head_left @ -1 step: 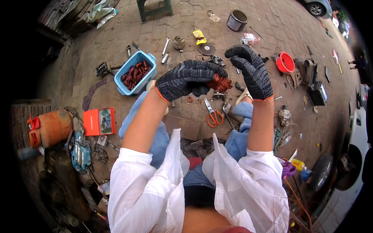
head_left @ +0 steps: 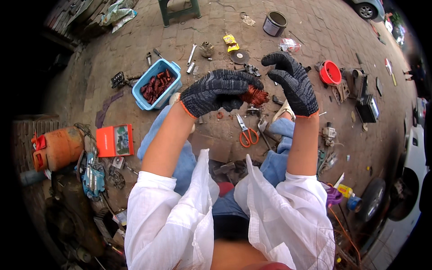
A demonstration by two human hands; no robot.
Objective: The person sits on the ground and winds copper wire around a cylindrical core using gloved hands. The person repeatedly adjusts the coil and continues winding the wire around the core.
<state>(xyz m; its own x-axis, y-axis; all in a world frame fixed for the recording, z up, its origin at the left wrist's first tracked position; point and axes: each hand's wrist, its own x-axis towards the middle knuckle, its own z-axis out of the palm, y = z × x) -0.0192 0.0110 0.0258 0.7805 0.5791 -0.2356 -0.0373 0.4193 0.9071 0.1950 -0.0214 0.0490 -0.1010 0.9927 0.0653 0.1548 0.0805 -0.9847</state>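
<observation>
My left hand, in a dark knitted glove with orange trim, is closed round a reddish-copper wire bundle, which sticks out past its fingers toward the right. My right hand, gloved alike, is raised just right of and above the bundle, fingers curled toward the thumb; whatever thin thing may be between them is too small to make out. Beneath my hands lie orange-handled scissors and small metal parts. At their left a blue plastic tub holds several similar dark copper-red bundles.
Around me lie a red basin, a metal can, a grinding disc, a wrench, an orange gas cylinder, an open orange box and scattered parts. A green stool stands ahead; a white car is at right.
</observation>
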